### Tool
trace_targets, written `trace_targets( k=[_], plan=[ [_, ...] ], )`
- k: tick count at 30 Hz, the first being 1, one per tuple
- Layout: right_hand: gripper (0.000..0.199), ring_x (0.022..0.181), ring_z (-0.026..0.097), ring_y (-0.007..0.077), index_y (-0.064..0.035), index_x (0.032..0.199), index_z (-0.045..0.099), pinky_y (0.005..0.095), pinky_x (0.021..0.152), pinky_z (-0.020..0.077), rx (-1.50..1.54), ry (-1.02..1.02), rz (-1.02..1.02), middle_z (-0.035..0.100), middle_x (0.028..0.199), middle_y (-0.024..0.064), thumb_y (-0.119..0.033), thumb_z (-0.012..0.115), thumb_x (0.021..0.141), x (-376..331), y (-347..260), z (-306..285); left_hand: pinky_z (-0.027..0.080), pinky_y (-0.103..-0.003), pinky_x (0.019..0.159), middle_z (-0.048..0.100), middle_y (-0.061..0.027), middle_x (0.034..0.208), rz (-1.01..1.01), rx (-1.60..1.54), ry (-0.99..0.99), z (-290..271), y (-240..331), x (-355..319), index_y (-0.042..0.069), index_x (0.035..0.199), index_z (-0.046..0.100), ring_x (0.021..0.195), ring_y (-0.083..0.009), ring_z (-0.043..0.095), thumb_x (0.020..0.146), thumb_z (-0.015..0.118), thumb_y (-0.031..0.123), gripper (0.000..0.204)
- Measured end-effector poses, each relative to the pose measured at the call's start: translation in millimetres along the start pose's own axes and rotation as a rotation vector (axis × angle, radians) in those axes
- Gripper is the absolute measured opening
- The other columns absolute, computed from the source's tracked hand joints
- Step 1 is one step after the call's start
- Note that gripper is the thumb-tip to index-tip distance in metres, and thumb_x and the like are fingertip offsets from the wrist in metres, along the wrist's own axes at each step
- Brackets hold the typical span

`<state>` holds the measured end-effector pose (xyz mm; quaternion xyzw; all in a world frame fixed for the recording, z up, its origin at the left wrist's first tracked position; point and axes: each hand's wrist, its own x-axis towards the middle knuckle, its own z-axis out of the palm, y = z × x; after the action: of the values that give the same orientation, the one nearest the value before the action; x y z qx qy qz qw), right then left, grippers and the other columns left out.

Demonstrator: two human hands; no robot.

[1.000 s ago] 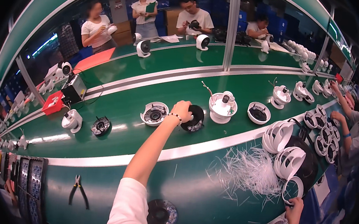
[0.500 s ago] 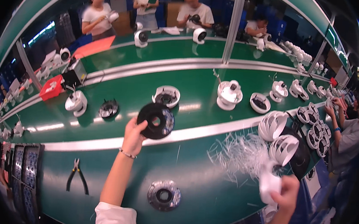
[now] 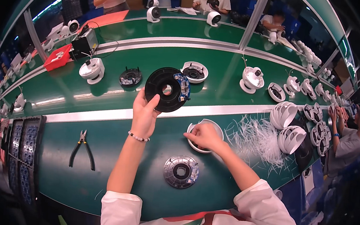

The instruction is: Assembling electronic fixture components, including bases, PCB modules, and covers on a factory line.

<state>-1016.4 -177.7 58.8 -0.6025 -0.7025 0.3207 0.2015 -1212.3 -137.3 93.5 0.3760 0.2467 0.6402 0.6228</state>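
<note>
My left hand [image 3: 143,117] is closed on the edge of a round black plastic base [image 3: 156,87], held up above the bench. The base has a centre hole and a blue circuit board along its right side. My right hand [image 3: 206,137] has its fingers bent over a white bowl-shaped shell [image 3: 218,130] at the bench's middle; the hand hides part of the shell and its contents. Just nearer to me, a second round base [image 3: 173,172] with a circuit board lies flat. Diagonal cutters [image 3: 83,149] with dark handles lie at the left, jaws pointing away.
Thin white strips [image 3: 257,139] are heaped at the right, beside stacked white shells [image 3: 292,139]. Black trays of circuit boards [image 3: 27,143] stand at the left. Beyond the white rail, the green conveyor [image 3: 146,105] carries camera units [image 3: 252,79]. Co-workers are across the line and at the right.
My right hand has brought a white shell from the right to the bench's middle. My left hand still holds the black base, now turned to show its circuit board more. The view has shifted downward.
</note>
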Motion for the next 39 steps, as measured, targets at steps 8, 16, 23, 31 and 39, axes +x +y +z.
trace_targets(
  k=[8,16,23,31,39],
  plan=[
    [0.116,0.122,0.024,0.0421,-0.0018,0.132,0.022,0.0575,0.094,0.0255,-0.527,-0.003,0.020,0.024,0.132,0.0227,-0.052,0.078,0.044,-37.6,-4.5,-12.7,0.049,-0.033,0.080,0.052,-0.0124,0.113,-0.062,0.031,0.023,-8.5,-13.3,4.4,-0.001,0.115,0.041,0.097,-0.0192,0.056,0.085,0.045,0.002,0.031],
    [0.111,0.119,0.031,0.0359,0.0034,0.131,0.020,0.0438,0.097,0.0288,-0.134,0.385,-0.190,0.031,0.128,0.0224,-0.039,0.081,0.048,-24.3,8.0,-30.6,0.046,-0.036,0.087,0.050,-0.0141,0.116,-0.067,0.025,0.031,1.9,-20.7,-2.0,-0.002,0.118,0.040,0.103,-0.0216,0.053,0.084,0.044,-0.002,0.034],
    [0.114,0.117,0.034,0.0339,0.0041,0.132,0.016,0.0388,0.098,0.0291,0.180,0.525,-0.452,0.031,0.125,0.0235,-0.037,0.082,0.048,0.6,-31.7,-33.9,0.041,-0.034,0.090,0.045,-0.0108,0.121,-0.278,0.126,-0.096,29.3,-33.0,-21.6,0.000,0.124,0.035,0.110,-0.0208,0.047,0.084,0.043,0.002,0.041],
    [0.116,0.122,0.026,0.0367,0.0057,0.131,0.017,0.0424,0.099,0.0257,0.160,0.444,-0.598,0.027,0.131,0.0237,-0.036,0.082,0.045,-6.3,-42.5,-23.9,0.036,-0.043,0.096,0.044,-0.0148,0.122,-0.459,-0.613,-0.340,15.2,-34.2,-13.6,0.001,0.125,0.036,0.112,-0.0277,0.044,0.088,0.026,0.047,0.060],
    [0.112,0.120,0.027,0.0384,0.0016,0.130,0.025,0.0440,0.098,0.0276,-0.007,0.413,-0.640,0.026,0.134,0.0208,-0.036,0.082,0.041,-1.3,-39.5,-22.9,0.042,-0.038,0.091,0.049,-0.0126,0.118,-0.371,-0.423,-0.263,22.4,-35.7,-16.7,0.003,0.123,0.041,0.107,-0.0242,0.049,0.088,0.019,0.053,0.064]
  ],
)
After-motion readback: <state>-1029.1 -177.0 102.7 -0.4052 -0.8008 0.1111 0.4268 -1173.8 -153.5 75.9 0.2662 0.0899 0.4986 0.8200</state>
